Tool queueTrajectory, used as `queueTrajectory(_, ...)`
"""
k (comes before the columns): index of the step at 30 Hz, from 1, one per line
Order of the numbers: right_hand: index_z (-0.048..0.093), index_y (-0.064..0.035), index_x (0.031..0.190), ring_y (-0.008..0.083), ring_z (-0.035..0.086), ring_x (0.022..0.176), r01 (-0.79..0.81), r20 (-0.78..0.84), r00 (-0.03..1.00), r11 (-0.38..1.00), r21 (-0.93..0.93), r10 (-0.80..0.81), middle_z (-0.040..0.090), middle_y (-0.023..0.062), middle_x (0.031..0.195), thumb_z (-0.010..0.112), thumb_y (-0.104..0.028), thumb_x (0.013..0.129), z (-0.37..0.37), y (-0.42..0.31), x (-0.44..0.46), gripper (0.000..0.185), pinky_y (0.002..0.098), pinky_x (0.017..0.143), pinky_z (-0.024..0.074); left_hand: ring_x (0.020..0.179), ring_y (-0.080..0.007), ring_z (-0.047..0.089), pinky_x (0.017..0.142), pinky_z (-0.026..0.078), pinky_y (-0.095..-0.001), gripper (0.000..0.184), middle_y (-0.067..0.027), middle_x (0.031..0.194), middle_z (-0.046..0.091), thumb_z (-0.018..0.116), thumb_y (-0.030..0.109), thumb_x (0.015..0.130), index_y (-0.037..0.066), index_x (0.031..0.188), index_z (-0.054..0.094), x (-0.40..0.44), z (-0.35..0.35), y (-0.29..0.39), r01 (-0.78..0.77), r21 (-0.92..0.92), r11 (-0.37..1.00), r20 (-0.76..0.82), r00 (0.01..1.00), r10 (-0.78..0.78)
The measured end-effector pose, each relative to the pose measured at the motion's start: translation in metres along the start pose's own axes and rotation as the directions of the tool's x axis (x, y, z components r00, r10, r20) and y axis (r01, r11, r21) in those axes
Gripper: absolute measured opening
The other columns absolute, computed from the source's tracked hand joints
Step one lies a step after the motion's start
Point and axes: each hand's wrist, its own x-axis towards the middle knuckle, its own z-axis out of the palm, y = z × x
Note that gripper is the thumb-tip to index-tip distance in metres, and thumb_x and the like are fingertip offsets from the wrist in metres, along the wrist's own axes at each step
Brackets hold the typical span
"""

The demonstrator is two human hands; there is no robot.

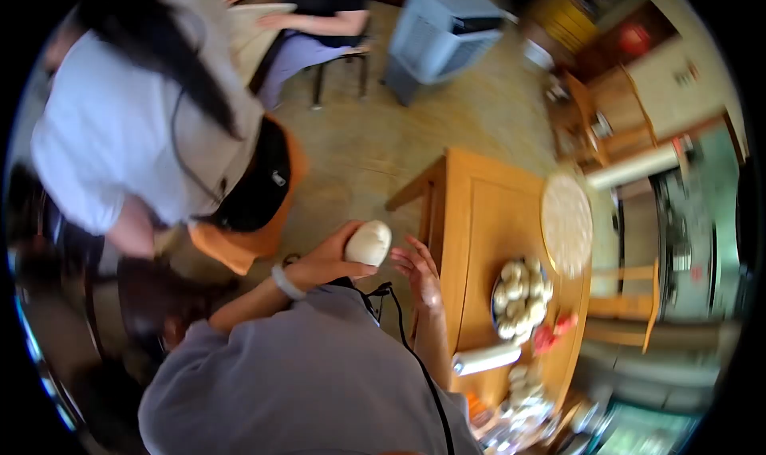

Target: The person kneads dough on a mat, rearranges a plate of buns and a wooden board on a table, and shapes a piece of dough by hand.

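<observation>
My left hand, with a pale band round the wrist, is closed round a smooth white lump of dough in front of my body. Just right of the dough is my right hand, its fingers apart and bent a little, with nothing in it. White smears show near its wrist. A small gap separates the right fingertips from the dough. On the wooden table to the right stands a plate heaped with several whitish rounded pieces, too blurred to name surely.
A round pale tray lies on the table's far side. Nearer are a white roll, red items and plastic bags. A person in white stands close on the left. An air cooler stands on the floor ahead.
</observation>
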Motion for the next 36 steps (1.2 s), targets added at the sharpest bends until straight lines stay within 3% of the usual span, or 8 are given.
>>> queueTrajectory(5, 0.014, -0.0075, 0.147, 0.0264, 0.028, 0.135, -0.018, 0.378, 0.926, 0.993, 0.117, -0.028, 0.029, 0.0144, 0.145, 0.058, -0.052, 0.085, 0.036, -0.032, 0.028, 0.088, 0.0395, 0.11, 0.0224, 0.11, -0.0216, 0.051, 0.091, 0.044, -0.0336, 0.075, -0.0136, 0.121, 0.05, 0.076, 0.022, 0.073, 0.001, 0.133, 0.036, 0.012, 0.008, -0.025, -0.066, 0.213, 0.975, -0.205, 0.973, 0.11)
queueTrajectory(10, 0.017, -0.0123, 0.147, 0.0256, 0.029, 0.133, -0.022, 0.475, 0.878, 0.997, -0.08, 0.057, 0.028, 0.0114, 0.145, 0.063, -0.045, 0.084, 0.071, -0.026, 0.066, 0.084, 0.0374, 0.109, 0.0228, 0.111, -0.0257, 0.05, 0.094, 0.041, -0.0348, 0.079, -0.0159, 0.122, 0.049, 0.078, 0.029, 0.072, 0.001, 0.132, 0.037, 0.009, -0.005, -0.032, -0.044, 0.374, 0.926, -0.408, 0.889, 0.207)
queueTrajectory(14, 0.024, -0.011, 0.145, 0.0252, 0.031, 0.132, -0.061, 0.469, 0.871, 0.979, -0.193, 0.146, 0.031, 0.0116, 0.143, 0.062, -0.044, 0.086, 0.092, -0.029, 0.091, 0.078, 0.0369, 0.108, 0.0256, 0.116, -0.0335, 0.046, 0.095, 0.039, -0.04, 0.077, -0.021, 0.125, 0.047, 0.076, 0.036, 0.072, 0.002, 0.13, 0.039, 0.005, -0.022, -0.024, -0.054, 0.349, 0.936, -0.482, 0.846, 0.229)
queueTrajectory(20, 0.036, -0.0094, 0.138, 0.0229, 0.04, 0.123, -0.171, 0.423, 0.88, 0.975, -0.142, 0.216, 0.043, 0.0091, 0.133, 0.06, -0.047, 0.087, 0.12, -0.025, 0.146, 0.067, 0.0371, 0.101, 0.0357, 0.136, -0.043, 0.014, 0.108, 0.024, -0.0452, 0.099, -0.0271, 0.142, 0.025, 0.075, 0.044, 0.071, -0.003, 0.14, 0.023, 0.009, -0.065, -0.026, 0.05, 0.452, 0.89, -0.499, 0.842, 0.206)
queueTrajectory(23, 0.04, -0.0096, 0.134, 0.0223, 0.044, 0.119, -0.261, 0.385, 0.877, 0.958, -0.117, 0.286, 0.046, 0.0078, 0.128, 0.058, -0.048, 0.088, 0.137, -0.028, 0.167, 0.063, 0.0385, 0.096, 0.0394, 0.13, -0.0346, 0.033, 0.104, 0.033, -0.0385, 0.095, -0.0236, 0.147, 0.011, 0.075, 0.039, 0.073, 0.002, 0.143, 0.022, 0.009, -0.087, -0.03, 0.079, 0.472, 0.878, -0.528, 0.823, 0.21)
queueTrajectory(29, 0.043, -0.0105, 0.128, 0.0199, 0.048, 0.113, -0.3, 0.392, 0.867, 0.951, -0.08, 0.306, 0.051, 0.0047, 0.119, 0.053, -0.044, 0.092, 0.197, -0.034, 0.217, 0.05, 0.0403, 0.095, 0.0395, 0.128, -0.0302, 0.037, 0.093, 0.046, -0.0371, 0.088, -0.0194, 0.147, 0.013, 0.071, 0.03, 0.081, 0.004, 0.144, 0.016, -0.007, -0.125, -0.012, 0.014, 0.169, 0.985, -0.602, 0.794, 0.092)
queueTrajectory(32, 0.042, -0.012, 0.128, 0.019, 0.049, 0.11, -0.291, 0.412, 0.854, 0.948, -0.13, 0.318, 0.051, 0.0037, 0.117, 0.054, -0.045, 0.091, 0.226, -0.038, 0.251, 0.051, 0.0394, 0.094, 0.0402, 0.115, -0.0264, 0.049, 0.08, 0.051, -0.0322, 0.088, -0.0241, 0.139, 0.026, 0.071, 0.032, 0.08, -0.005, 0.14, 0.019, -0.001, -0.143, -0.022, -0.092, 0.095, 0.991, -0.679, 0.722, 0.132)
queueTrajectory(36, 0.04, -0.0105, 0.124, 0.0181, 0.049, 0.108, -0.255, 0.534, 0.773, 0.938, -0.233, 0.342, 0.05, 0.0049, 0.116, 0.057, -0.044, 0.09, 0.264, -0.041, 0.302, 0.05, 0.0359, 0.091, 0.0419, 0.115, -0.0262, 0.049, 0.084, 0.05, -0.0324, 0.084, -0.0209, 0.136, 0.031, 0.068, 0.031, 0.083, -0.005, 0.14, 0.018, 0.025, -0.182, -0.024, -0.191, 0.061, 0.98, -0.795, 0.584, 0.163)
